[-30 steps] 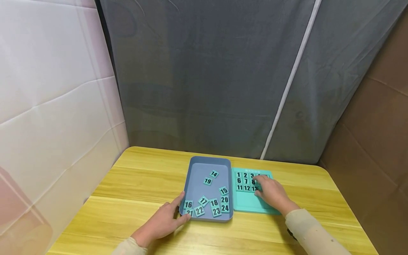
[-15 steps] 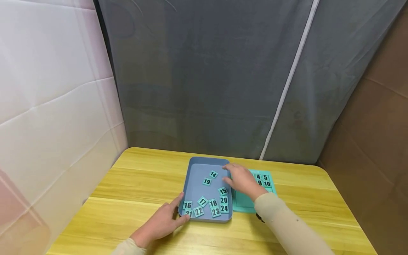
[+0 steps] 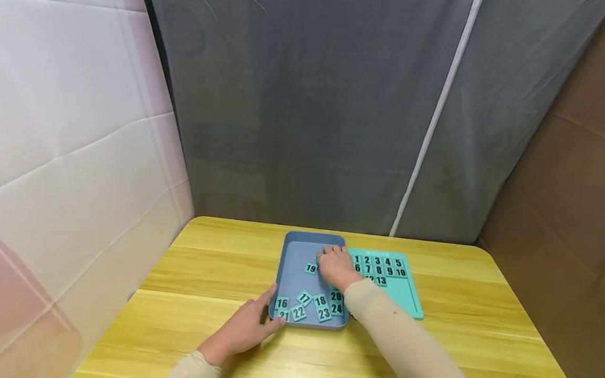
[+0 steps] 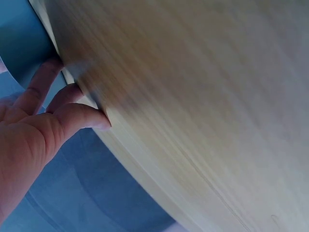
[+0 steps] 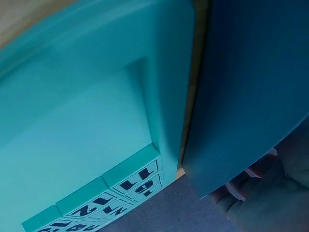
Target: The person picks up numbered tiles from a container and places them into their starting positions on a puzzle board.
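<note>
Booth-like work space, sheeted on three visible sides; type of building not determinable. Grey cloth backdrop (image 3: 302,115), upper centre of frame; white strip (image 3: 435,118) slanting down it, upper right. Pale creased sheeting (image 3: 80,147), left. Brown sheeting (image 3: 557,199), right edge. Wood-grain table (image 3: 203,278), rounded far corners, lower centre.

head: high, forward-down, wide | left wrist: close, askew over table (image 4: 203,96) | right wrist: close, board (image 5: 87,116) shared with head

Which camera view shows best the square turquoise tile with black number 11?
The right wrist view: both digits on the turquoise tile are readable there. In the head view, the beige-sleeved right arm covers its number; the left wrist view lacks it.
</note>
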Demonstrator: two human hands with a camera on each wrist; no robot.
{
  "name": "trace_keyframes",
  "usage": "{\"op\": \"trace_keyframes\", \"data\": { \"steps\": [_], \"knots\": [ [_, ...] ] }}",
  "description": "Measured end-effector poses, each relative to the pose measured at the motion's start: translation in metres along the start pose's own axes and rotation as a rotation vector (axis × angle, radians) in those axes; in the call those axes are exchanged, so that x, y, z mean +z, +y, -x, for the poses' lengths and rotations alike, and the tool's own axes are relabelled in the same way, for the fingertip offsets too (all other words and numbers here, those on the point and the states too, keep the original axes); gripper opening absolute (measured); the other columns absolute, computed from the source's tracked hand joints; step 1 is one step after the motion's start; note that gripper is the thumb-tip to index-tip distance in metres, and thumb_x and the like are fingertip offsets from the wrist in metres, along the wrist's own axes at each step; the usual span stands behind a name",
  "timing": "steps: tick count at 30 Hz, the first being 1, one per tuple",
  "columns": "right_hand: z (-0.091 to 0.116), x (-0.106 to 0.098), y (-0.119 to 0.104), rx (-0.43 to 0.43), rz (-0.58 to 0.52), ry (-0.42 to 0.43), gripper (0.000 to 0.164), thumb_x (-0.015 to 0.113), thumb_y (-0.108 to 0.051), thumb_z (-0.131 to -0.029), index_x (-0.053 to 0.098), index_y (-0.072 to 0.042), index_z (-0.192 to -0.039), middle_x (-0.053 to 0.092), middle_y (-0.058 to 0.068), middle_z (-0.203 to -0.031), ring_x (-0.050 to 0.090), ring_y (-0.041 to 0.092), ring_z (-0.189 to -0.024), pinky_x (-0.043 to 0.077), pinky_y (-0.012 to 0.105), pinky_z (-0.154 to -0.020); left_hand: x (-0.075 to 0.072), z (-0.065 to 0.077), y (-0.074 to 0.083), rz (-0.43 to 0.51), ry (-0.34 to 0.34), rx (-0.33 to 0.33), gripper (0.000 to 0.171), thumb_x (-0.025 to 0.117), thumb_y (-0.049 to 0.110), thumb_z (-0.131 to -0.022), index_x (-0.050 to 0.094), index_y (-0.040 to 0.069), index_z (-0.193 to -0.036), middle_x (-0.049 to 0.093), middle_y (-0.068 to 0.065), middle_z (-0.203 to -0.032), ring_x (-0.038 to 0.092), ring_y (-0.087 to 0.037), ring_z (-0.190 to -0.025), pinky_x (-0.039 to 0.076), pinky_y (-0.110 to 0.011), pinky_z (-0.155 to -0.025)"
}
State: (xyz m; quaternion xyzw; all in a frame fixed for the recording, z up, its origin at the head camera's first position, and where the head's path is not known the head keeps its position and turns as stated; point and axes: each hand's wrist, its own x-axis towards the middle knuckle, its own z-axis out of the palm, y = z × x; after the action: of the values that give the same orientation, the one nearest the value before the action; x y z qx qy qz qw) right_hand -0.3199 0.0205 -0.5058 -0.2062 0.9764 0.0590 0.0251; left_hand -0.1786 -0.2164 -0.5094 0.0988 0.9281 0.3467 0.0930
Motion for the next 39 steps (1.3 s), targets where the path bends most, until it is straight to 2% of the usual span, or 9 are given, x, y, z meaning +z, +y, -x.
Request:
{"op": "trace_keyframes", "data": {
  "steps": [2, 6, 10, 19, 26, 39],
  "knots": [
    [-0.001, 0.001, 0.001, 0.002, 0.002, 0.010, 0.036, 0.051, -0.022, -0.114, 0.067, -0.020, -0.147, 0.065, 0.009, -0.146, 0.060, 0.034, -0.132, 0.047, 0.053, -0.112, 0.001, 0.000, 0.000, -0.003, 0.002, 0.000, 0.092, 0.076, 0.051, -0.097, 0.036, 0.005, -0.166, 0.070, -0.016, -0.141, 0.062, -0.028, -0.119, 0.051, -0.059, -0.109],
    [0.002, 0.002, 0.003, -0.001, 0.011, 0.059, 0.026, 0.067, -0.033, -0.107, 0.078, -0.024, -0.128, 0.075, 0.006, -0.125, 0.066, 0.030, -0.117, 0.051, 0.050, -0.104, -0.004, 0.004, 0.009, -0.004, 0.006, -0.005, 0.090, 0.078, 0.044, -0.097, 0.037, 0.004, -0.166, 0.070, -0.017, -0.140, 0.063, -0.029, -0.119, 0.051, -0.060, -0.109],
    [0.006, 0.001, 0.005, -0.003, -0.034, 0.087, 0.021, 0.077, -0.037, -0.100, 0.084, -0.027, -0.117, 0.080, 0.002, -0.115, 0.070, 0.029, -0.112, 0.051, 0.051, -0.105, -0.004, 0.003, 0.010, -0.017, 0.008, -0.013, 0.089, 0.078, 0.044, -0.097, 0.037, 0.004, -0.166, 0.070, -0.017, -0.140, 0.063, -0.028, -0.117, 0.051, -0.059, -0.108],
    [0.010, 0.004, 0.013, -0.063, -0.241, 0.095, 0.026, 0.083, -0.026, -0.095, 0.084, -0.023, -0.121, 0.081, -0.001, -0.124, 0.070, 0.030, -0.123, 0.049, 0.050, -0.103, -0.003, 0.003, 0.008, -0.019, 0.001, -0.016, 0.090, 0.078, 0.044, -0.097, 0.036, 0.005, -0.167, 0.067, -0.018, -0.146, 0.062, -0.028, -0.118, 0.051, -0.058, -0.109],
    [0.011, 0.006, 0.017, -0.036, -0.288, 0.097, 0.044, 0.084, -0.027, -0.095, 0.074, -0.017, -0.136, 0.079, 0.005, -0.128, 0.068, 0.033, -0.126, 0.046, 0.053, -0.110, -0.004, 0.003, 0.009, -0.026, 0.009, -0.008, 0.090, 0.078, 0.044, -0.097, 0.036, 0.005, -0.167, 0.068, -0.018, -0.145, 0.062, -0.028, -0.117, 0.051, -0.058, -0.108],
    [0.022, 0.003, 0.030, -0.083, -0.370, 0.135, 0.047, 0.083, -0.026, -0.096, 0.069, -0.016, -0.140, 0.081, 0.001, -0.117, 0.069, 0.029, -0.117, 0.046, 0.051, -0.111, -0.004, 0.004, 0.011, -0.017, 0.005, -0.020, 0.090, 0.079, 0.043, -0.097, 0.036, 0.004, -0.166, 0.069, -0.018, -0.142, 0.061, -0.026, -0.113, 0.051, -0.058, -0.108]
  ]
}}
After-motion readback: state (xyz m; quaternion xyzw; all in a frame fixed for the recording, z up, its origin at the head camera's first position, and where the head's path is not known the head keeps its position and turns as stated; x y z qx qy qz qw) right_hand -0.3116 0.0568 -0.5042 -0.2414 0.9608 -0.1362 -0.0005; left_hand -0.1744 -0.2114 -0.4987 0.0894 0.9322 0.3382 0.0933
